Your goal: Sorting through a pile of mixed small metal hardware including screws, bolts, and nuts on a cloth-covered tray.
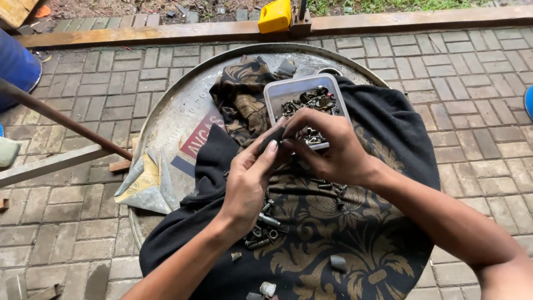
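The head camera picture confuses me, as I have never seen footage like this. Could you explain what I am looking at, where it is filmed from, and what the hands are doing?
There is no machine here. A person wears a camera on the head, so it looks down at their own two bare hands. The left hand and right hand meet over a round metal tray that sits on brick paving. A black patterned cloth covers most of the tray. On the cloth stands a clear plastic tub of bolts and nuts, and more loose bolts lie scattered nearby. The fingers of both hands pinch a small dark piece; what it is cannot be told.
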